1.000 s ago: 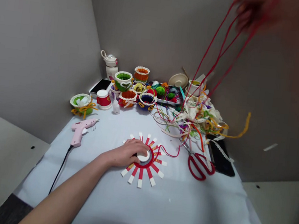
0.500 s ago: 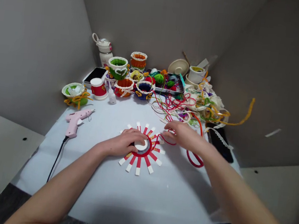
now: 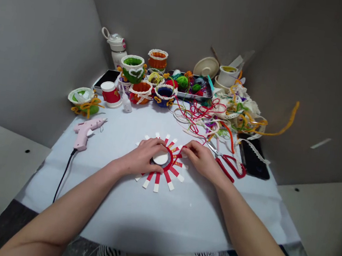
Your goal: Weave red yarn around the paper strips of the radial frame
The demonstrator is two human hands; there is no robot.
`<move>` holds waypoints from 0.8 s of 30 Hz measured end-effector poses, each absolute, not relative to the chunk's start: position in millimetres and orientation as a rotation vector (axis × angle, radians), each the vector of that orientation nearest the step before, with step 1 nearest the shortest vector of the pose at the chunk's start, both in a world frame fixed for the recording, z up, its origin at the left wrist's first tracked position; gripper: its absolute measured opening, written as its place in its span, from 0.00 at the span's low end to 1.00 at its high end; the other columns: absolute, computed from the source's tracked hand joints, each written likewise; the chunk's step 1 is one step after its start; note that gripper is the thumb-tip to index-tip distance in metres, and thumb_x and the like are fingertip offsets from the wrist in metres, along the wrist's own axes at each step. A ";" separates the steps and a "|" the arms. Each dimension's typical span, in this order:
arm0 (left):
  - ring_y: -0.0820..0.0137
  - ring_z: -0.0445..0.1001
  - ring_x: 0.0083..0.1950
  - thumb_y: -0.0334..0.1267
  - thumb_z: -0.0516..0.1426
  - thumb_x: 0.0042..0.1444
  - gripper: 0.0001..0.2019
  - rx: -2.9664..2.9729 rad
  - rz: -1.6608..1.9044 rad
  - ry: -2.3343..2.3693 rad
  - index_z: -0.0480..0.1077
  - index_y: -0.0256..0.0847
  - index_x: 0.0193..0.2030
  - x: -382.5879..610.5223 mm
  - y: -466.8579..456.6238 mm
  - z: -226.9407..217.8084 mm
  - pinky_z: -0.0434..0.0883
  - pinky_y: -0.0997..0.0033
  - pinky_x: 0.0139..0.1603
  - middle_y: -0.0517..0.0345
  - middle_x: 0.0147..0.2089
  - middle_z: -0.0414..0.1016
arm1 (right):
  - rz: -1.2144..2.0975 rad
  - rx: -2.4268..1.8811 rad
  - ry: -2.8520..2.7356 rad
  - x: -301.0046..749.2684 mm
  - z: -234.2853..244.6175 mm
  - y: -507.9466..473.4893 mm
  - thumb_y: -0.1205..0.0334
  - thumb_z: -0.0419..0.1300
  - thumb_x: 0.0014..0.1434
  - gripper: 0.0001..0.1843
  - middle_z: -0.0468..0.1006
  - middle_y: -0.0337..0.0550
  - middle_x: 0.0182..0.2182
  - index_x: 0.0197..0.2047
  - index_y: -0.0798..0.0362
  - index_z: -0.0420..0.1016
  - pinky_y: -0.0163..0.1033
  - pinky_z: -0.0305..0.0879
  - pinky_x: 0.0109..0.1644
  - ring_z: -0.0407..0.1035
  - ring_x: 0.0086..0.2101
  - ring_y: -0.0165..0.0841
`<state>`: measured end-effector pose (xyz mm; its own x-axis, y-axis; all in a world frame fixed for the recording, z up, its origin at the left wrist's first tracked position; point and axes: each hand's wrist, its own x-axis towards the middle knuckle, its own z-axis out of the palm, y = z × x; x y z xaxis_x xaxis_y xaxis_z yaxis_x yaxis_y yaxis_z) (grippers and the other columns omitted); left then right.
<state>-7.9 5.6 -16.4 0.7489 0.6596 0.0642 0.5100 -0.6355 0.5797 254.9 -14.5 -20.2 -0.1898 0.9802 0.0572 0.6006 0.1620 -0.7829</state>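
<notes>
A paper cup cut into red-and-white strips (image 3: 168,181) lies splayed like a sun on the table, with red yarn wound around its round white middle (image 3: 160,158). My left hand (image 3: 145,155) grips that middle from the left, thumb below and fingers above. To the right of it, my right hand (image 3: 197,154) is closed in a pinch on the red yarn (image 3: 179,155), which runs to the ring of strips. Red-handled scissors (image 3: 228,165) lie beside my right hand with their blades partly behind it.
A pink glue gun (image 3: 84,133) with a black cord lies at the left. Several yarn-trimmed cups (image 3: 141,92), a red-and-white paper cup (image 3: 110,95) and a tray of yarn balls (image 3: 190,96) line the back. Tangled yarn (image 3: 244,116) and a black phone (image 3: 256,161) are on the right.
My right hand has come down and closer to the strips, drawing in its fingers on the red yarn. The scissors now show more fully. My left hand stays on the cup's middle.
</notes>
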 end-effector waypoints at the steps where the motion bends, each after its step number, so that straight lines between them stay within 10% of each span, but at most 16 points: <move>1: 0.50 0.65 0.66 0.49 0.68 0.57 0.27 2.410 0.359 0.920 0.69 0.45 0.60 -6.2 4.3 -16.2 0.63 0.47 0.64 0.44 0.65 0.67 | 0.891 -1.487 -1.815 255.7 -20.3 -14.9 0.51 0.57 0.66 0.14 0.73 0.38 0.26 0.32 0.50 0.68 0.39 0.59 0.35 0.65 0.29 0.33; 10: 0.56 0.68 0.63 0.33 0.60 0.64 0.21 2.390 0.346 0.894 0.65 0.48 0.62 -10.4 5.3 -7.1 0.61 0.51 0.64 0.51 0.61 0.73 | 1.450 -1.350 -1.430 269.7 -13.3 -15.2 0.39 0.63 0.60 0.22 0.70 0.33 0.22 0.32 0.50 0.66 0.35 0.52 0.25 0.57 0.21 0.27; 24: 0.61 0.67 0.66 0.22 0.52 0.60 0.25 2.320 0.281 0.764 0.68 0.50 0.61 -25.4 17.7 -10.0 0.61 0.53 0.67 0.55 0.64 0.74 | 0.876 -1.199 -2.190 274.6 -11.9 -49.1 0.61 0.57 0.69 0.12 0.78 0.44 0.31 0.40 0.49 0.82 0.38 0.67 0.36 0.73 0.32 0.34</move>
<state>-25.4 17.7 -10.0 0.8052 0.5930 -0.0046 0.4487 -0.6041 0.6586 274.6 -49.1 -11.9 -0.4936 0.8625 0.1117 0.5478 0.4081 -0.7303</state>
